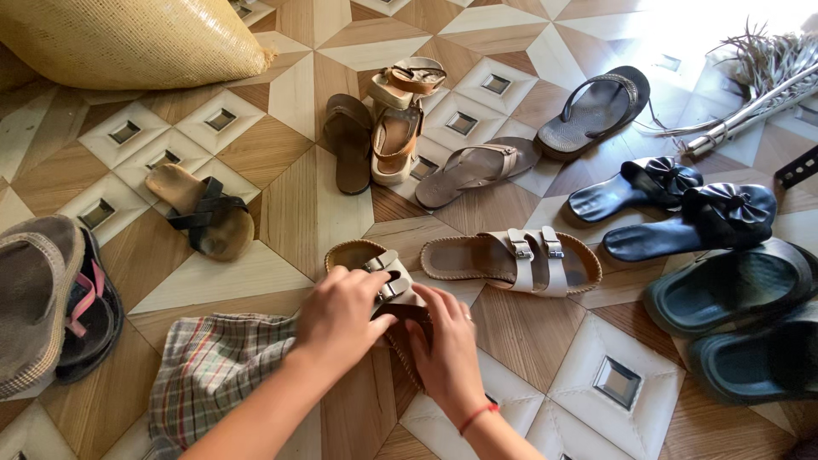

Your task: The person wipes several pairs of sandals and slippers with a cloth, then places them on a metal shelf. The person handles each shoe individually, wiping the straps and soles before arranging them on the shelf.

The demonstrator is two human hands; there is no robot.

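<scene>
Two bare forearms reach in from the bottom edge of the head view, over a patterned tile floor [281, 145]. Left hand [341, 319] grasps the buckled straps of a tan sandal [375, 268], fingers curled over the top. Right hand [447, 345], with a red thread at the wrist, presses down on the same sandal's rear half, fingers closed around its edge. Just left of the hands lies a checked cloth [209, 370]. The matching sandal [511, 262] lies flat just to the right, apart from the hands. Farther out are a brown cross-strap slide [200, 211], worn flip-flops [51, 302] at the far left, black bow slippers [673, 204] and dark slides [741, 311] at right. A woven sack [128, 38] sits top left.
</scene>
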